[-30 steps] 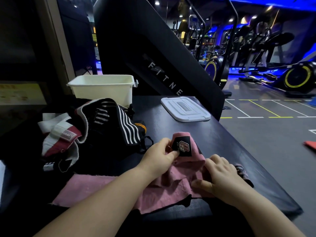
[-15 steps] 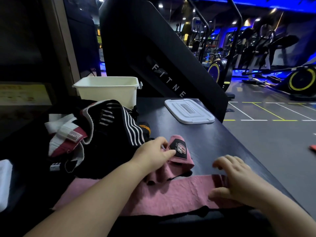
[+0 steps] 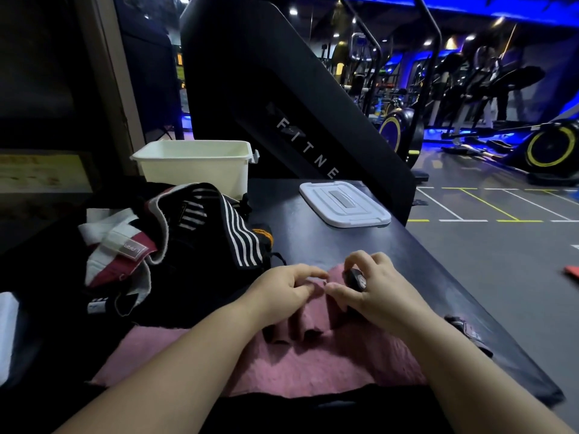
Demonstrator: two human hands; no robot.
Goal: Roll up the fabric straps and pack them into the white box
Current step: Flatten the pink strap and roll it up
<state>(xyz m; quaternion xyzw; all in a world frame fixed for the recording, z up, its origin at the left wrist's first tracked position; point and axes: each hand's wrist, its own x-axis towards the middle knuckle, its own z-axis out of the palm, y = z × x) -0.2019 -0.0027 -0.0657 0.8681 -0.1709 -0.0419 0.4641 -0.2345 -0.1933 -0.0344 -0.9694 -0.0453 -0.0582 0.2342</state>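
Dim gym floor with blue-lit exercise machines fills the background, and a tall black stair machine (image 3: pixel 282 98) stands just behind a dark table (image 3: pixel 338 242). On the table's left lies a loose heap of black, white and red striped straps (image 3: pixel 194 242), not yet rolled. A pink fabric strap (image 3: pixel 313 364) runs across the near edge, its far end folded up between the hands. The white box (image 3: pixel 194 170) sits open at the back left, behind the heap, with its lid (image 3: pixel 344 205) lying flat well to its right. The left hand (image 3: pixel 282 289) pinches the pink end with curled fingers; the right hand (image 3: pixel 379 296) curls round the same end at its black label tab (image 3: pixel 355 278). The strap looks light, soft and floppy, likely to slacken unless wound tight, so the stiffer tab end seems the best place to grip and start the roll.
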